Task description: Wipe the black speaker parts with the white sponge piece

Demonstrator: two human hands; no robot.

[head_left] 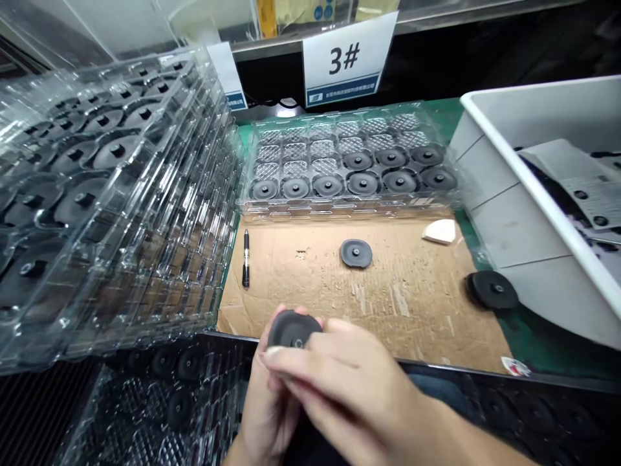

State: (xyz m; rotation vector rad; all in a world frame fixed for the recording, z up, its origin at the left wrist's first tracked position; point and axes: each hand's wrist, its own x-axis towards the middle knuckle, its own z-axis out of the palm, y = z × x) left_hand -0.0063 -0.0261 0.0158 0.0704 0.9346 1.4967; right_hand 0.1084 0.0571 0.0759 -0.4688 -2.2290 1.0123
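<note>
A black rounded plastic disc [290, 325] with a small central stub is gripped in my left hand [264, 398], whose fingers curl around its far edge. Across the near side of the disc lies my right hand [359, 382], slightly blurred. Its fingers are pinched together at the disc, and whatever is between them is hidden. A similar loose disc [356, 252] rests on the cardboard sheet [310, 278] beyond my hands. Behind it, a clear plastic tray [349, 210] carries several such discs in its front rows, while other pockets hold none.
Tall stacked clear trays [160, 213] with discs stand at left. A pen [246, 259] lies on the cardboard. At right are a white wedge-shaped piece [440, 231], a small pile of discs [492, 290] and a light grey bin [514, 213]. A "3#" sign [347, 61] hangs behind.
</note>
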